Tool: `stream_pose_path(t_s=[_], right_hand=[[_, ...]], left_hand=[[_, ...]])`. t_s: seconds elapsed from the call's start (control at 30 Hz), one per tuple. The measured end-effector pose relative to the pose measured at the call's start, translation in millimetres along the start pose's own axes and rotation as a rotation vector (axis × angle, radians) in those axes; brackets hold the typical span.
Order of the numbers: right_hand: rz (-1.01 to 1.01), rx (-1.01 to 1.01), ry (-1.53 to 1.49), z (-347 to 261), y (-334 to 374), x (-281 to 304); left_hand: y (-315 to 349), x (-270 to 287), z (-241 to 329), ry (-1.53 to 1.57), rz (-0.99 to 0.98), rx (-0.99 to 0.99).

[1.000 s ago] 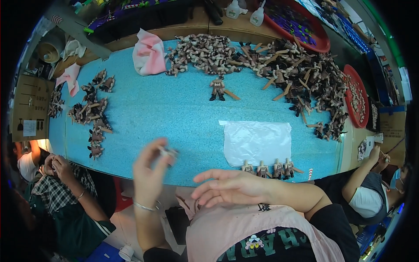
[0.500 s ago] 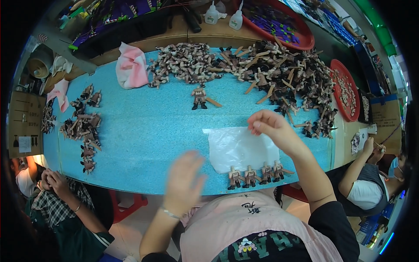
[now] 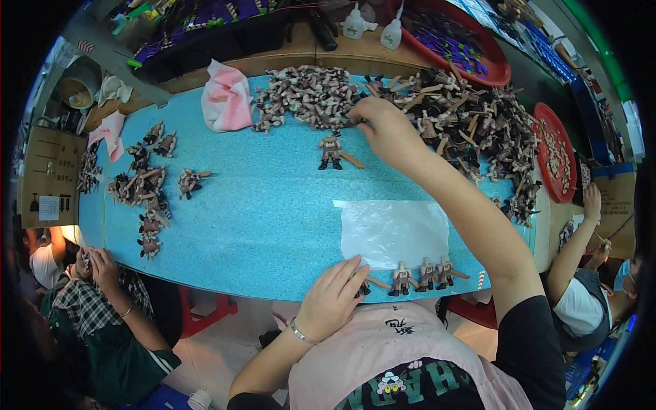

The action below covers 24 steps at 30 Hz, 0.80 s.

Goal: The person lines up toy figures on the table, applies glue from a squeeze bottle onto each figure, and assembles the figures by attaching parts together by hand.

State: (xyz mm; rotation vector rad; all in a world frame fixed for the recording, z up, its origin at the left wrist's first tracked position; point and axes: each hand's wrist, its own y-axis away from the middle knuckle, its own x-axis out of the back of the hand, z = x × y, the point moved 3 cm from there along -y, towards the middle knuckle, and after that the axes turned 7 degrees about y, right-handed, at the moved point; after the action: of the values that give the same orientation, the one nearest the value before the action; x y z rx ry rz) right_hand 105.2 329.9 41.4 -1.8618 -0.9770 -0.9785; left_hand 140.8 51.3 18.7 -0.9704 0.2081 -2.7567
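On the near edge of the blue table, several small figurines with brown swords (image 3: 427, 275) stand in a row below a clear plastic sheet (image 3: 395, 234). My left hand (image 3: 333, 298) lies at the row's left end, fingers stretched and partly apart, covering much of the leftmost figurine (image 3: 363, 290). My right hand (image 3: 379, 126) reaches to the right edge of a heap of pale figurines (image 3: 301, 96); its fingers are bent, with the thumb apart, and the fingertips meet the heap. Just below that hand, a lone figurine with a sword (image 3: 330, 152) lies on the table.
A dark heap of sword figurines (image 3: 471, 116) spreads at the right. Figurines (image 3: 140, 188) cluster at the left, near a pink-white cloth (image 3: 227, 96). Red trays (image 3: 557, 154) and glue bottles (image 3: 391, 33) sit behind. Co-workers' hands (image 3: 102, 270) are at both sides.
My right hand has moved away from the plastic sheet to the heap. My left hand has come to the row's left end. A single figurine now lies beside the left cluster.
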Motion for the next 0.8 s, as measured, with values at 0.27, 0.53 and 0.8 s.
stream_pose_path(t_s=[0.27,0.53,0.8], right_hand=[[-0.013,0.033,0.339,-10.8,11.7,-24.1],[-0.045,0.036,0.361,-11.4,41.1,-15.0],[-0.008,-0.142,0.126,-4.7,34.5,-20.1]], left_hand=[[12.7,7.9,-12.5,0.027,0.035,0.031],[14.7,11.7,-10.2,0.045,0.025,0.006],[21.9,12.6,-11.5,0.007,0.062,0.001]])
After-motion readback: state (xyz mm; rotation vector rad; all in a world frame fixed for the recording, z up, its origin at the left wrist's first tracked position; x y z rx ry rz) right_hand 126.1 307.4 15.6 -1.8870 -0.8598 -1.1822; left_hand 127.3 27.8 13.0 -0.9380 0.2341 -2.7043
